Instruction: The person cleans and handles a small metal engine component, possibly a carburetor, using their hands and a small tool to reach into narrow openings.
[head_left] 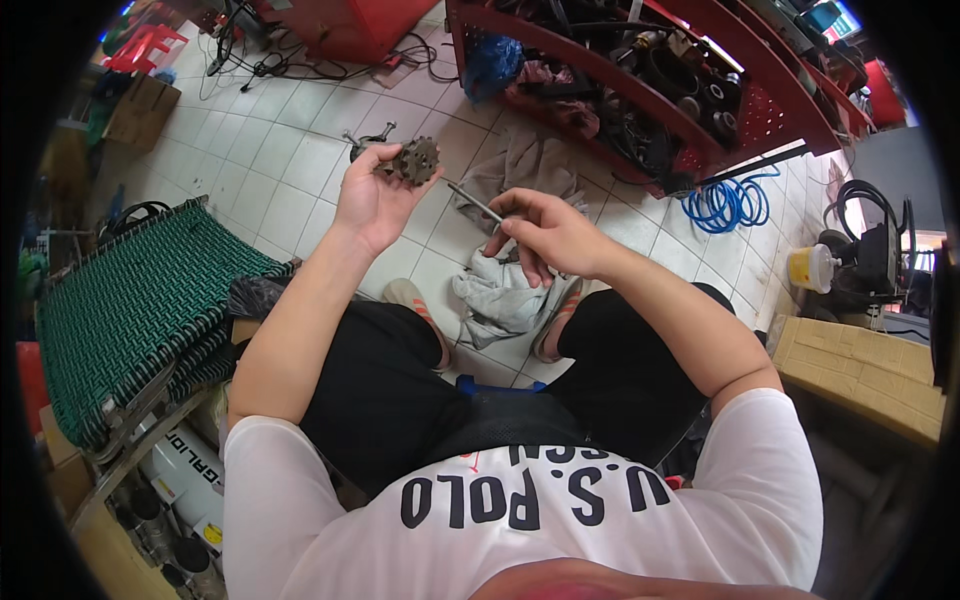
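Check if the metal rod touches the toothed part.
Apart: the head view shows a gap between the metal rod in the right hand and the toothed part in the left hand.

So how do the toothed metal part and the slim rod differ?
The toothed part is chunky and brownish; the rod is thin and grey. The toothed part sits in the left fingers, the rod in the right fingers. Both look metallic.
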